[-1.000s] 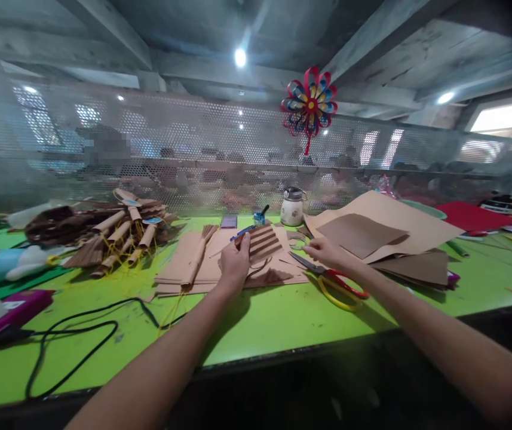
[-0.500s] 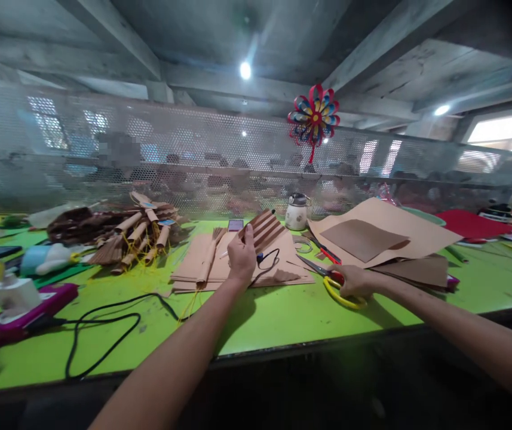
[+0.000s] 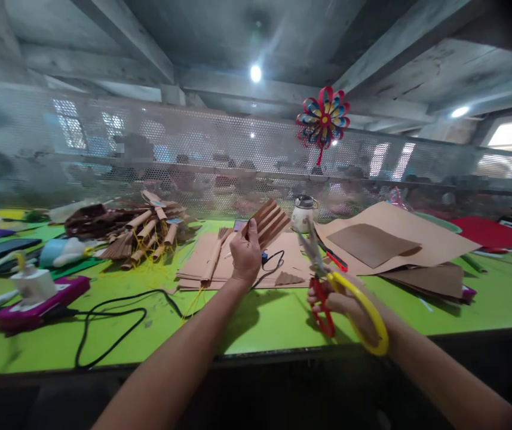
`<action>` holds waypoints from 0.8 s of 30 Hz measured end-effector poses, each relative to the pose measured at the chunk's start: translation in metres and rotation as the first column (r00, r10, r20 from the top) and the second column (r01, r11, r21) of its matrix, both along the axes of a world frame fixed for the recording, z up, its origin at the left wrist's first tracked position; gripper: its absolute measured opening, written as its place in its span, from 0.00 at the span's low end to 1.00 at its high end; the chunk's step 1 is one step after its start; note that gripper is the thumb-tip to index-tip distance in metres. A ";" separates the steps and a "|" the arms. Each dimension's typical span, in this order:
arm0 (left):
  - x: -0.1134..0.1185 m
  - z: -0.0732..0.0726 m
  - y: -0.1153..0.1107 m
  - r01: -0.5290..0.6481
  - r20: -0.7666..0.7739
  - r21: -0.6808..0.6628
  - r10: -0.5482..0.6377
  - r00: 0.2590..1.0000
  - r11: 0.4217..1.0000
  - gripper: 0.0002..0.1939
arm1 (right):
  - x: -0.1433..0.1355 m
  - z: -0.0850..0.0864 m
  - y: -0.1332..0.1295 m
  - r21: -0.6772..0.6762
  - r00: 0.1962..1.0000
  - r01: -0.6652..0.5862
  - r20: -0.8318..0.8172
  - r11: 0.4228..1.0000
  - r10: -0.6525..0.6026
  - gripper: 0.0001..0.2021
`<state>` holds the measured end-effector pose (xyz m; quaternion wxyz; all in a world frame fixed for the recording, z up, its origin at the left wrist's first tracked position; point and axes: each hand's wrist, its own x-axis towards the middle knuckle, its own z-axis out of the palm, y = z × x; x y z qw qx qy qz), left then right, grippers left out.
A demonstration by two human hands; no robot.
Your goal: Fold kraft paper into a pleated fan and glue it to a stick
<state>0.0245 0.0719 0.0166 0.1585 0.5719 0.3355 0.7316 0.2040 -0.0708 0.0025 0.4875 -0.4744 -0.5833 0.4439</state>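
Observation:
A pleated piece of brown paper (image 3: pixel 272 223) is gripped in my left hand (image 3: pixel 245 253), thumb on its near face, above the paper stack. My right hand (image 3: pixel 339 301) holds a pair of scissors (image 3: pixel 319 270) by one red and one yellow handle, blades pointing up and away, lifted off the table. The blades are smeared by motion. Under my left hand lies a stack of brown paper sheets (image 3: pixel 202 254), with a rolled paper piece with a fringed end (image 3: pixel 213 258) and a small paper scrap (image 3: pixel 288 278) on it.
On the green table (image 3: pixel 256 328), finished-looking paper bundles with yellow threads (image 3: pixel 150 233) lie left. A purple power strip (image 3: pixel 65 298) and black cable (image 3: pixel 143 316) are nearer. Large paper sheets (image 3: pixel 435 236), a red-handled tool (image 3: pixel 337 260) and a white jar (image 3: pixel 303 215) stand right and behind.
My right hand has picked the scissors up off the table and turned them upright. My left hand keeps the pleated paper in nearly the same place. The view has shifted slightly left.

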 end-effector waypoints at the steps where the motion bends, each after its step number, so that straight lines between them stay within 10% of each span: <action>1: 0.000 0.001 0.000 0.010 0.010 -0.006 -0.010 1.000 1.000 0.21 | -0.014 0.002 0.000 0.008 1.000 -0.006 0.000 1.000 0.006 0.15; 9: -0.004 0.008 -0.008 -0.051 0.035 0.029 0.050 0.998 0.998 0.20 | -0.069 0.015 0.018 -0.035 0.997 0.074 0.036 0.997 -0.073 0.20; 24: 0.001 0.012 -0.020 0.066 0.060 0.005 -0.066 0.996 0.998 0.19 | -0.077 0.007 0.018 0.064 0.987 0.163 -0.023 0.985 -0.161 0.23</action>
